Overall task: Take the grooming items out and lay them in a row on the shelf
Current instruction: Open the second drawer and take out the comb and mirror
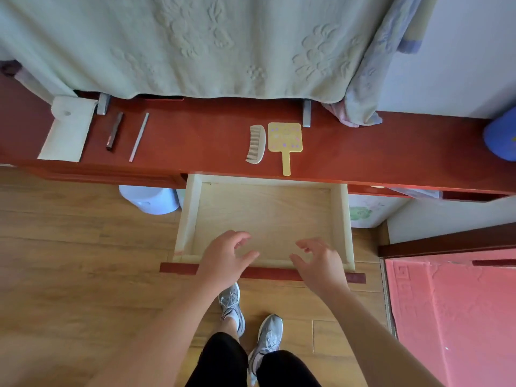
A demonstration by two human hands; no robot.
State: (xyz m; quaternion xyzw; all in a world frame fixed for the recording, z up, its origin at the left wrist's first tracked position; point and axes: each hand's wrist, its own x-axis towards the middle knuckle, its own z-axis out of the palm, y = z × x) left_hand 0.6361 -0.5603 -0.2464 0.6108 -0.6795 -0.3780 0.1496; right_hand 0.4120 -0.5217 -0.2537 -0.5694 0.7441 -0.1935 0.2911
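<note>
Head view looks straight down on the left hand [222, 258] and the right hand [321, 263], both poised over the near edge of the pulled-out drawer [342, 219], fingers spread and loosely bent, holding nothing. The drawer's pale wooden floor shows no item, so the taking-out seems done. On the red-brown shelf [195, 135] above it, the white comb [256, 144] and the yellow hand mirror [285, 138] lie just beside each other, set crosswise with the mirror's handle toward the person, which reads as a deliberate row. Well apart to the left lie a dark slim stick [114, 131] and a thin metal strip [138, 137], likewise parallel, near a white box [68, 129]. The hands flank the middle of the drawer's red front panel [178, 268], probably placed to push it shut evenly.
</note>
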